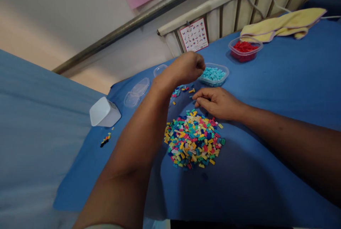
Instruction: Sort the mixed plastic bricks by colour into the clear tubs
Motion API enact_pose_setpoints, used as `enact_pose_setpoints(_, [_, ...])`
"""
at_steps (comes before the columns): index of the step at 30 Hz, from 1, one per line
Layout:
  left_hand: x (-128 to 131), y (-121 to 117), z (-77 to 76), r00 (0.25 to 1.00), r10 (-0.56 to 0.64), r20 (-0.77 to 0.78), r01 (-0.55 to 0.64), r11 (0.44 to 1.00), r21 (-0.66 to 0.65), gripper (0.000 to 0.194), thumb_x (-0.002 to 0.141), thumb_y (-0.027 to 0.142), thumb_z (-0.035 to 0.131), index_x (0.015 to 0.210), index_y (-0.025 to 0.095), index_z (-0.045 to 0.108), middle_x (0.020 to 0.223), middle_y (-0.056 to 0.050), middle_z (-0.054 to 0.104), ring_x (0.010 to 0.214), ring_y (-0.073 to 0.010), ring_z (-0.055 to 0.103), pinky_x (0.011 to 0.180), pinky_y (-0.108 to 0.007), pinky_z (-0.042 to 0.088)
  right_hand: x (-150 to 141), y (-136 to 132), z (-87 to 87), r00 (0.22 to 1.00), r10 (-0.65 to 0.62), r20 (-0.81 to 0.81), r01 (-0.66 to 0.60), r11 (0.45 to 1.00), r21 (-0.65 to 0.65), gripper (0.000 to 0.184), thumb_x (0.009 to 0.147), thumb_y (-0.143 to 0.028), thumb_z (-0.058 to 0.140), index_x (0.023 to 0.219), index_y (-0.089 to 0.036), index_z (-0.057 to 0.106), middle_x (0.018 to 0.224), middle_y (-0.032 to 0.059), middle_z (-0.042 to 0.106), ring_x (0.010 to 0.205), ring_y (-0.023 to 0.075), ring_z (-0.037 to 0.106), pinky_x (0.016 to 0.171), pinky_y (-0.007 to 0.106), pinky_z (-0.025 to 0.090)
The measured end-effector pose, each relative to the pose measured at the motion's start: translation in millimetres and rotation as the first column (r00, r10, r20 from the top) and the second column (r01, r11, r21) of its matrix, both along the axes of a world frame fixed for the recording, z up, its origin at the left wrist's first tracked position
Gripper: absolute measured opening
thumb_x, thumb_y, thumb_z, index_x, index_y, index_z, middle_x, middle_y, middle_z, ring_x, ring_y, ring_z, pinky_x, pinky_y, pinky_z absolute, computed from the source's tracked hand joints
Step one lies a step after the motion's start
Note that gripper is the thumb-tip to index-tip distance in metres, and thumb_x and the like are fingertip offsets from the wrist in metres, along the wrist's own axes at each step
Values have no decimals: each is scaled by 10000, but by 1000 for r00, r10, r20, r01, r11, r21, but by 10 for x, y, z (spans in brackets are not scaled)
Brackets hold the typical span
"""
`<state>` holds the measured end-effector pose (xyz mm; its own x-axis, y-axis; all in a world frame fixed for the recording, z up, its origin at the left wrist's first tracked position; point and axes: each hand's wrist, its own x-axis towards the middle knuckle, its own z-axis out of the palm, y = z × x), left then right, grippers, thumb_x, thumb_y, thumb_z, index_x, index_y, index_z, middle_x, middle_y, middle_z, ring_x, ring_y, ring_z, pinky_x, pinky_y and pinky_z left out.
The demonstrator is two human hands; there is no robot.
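A heap of small multicoloured bricks lies on the blue cloth in front of me. My left hand is stretched forward with its fingers pinched together at the rim of a clear tub of light blue bricks; what it holds is too small to name. My right hand rests at the far edge of the heap, fingers curled and pressed together over the bricks. A few loose bricks lie between the two hands.
A clear tub of red bricks stands further back right, beside a yellow towel. Empty clear lids and a white box lie at the left. A radiator with an instruction sheet stands behind.
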<state>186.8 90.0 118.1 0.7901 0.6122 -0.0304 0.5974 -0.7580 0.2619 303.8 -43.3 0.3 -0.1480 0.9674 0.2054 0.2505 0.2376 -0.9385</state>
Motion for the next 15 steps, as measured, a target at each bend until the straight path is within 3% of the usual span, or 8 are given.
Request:
enact_pose_setpoints(3, [-280,-59,-33,989,57,-136,-59,998,-13,248,841,109,670,1032,158,821,951,-49,775,866,-199,667,786,-318,485,1,25,-33,992,-118,-55,118,993,13,212,1000,-224,596,1119,-214,771,932,48,842,727,180,737,655,302,563])
enact_pose_setpoints(6, [-468,-150,-143,974,29,-223,-42,998,-56,277,880,142,704,1130,170,821,1040,-53,798,866,-196,680,740,-312,458,5,42,-54,978,-203,-45,205,979,25,228,996,-209,585,1151,-204,752,919,50,834,744,187,747,690,315,577])
enact_pose_setpoints(10, [-561,-278,-289,977,-1,-211,-3,1000,-17,297,911,156,698,1189,163,801,1139,-75,800,943,-213,697,774,-309,462,7,42,-54,980,-199,-21,200,979,27,234,994,-203,575,1153,-197,747,915,54,832,750,196,754,709,333,592])
enact_pose_setpoints(15, [-574,-371,-406,959,14,-283,5,998,69,209,944,207,660,1081,168,813,1051,-98,807,900,-249,702,722,-344,424,1,37,-47,987,-160,-16,160,987,2,225,990,-206,586,1140,-206,753,906,48,831,733,194,754,685,326,590])
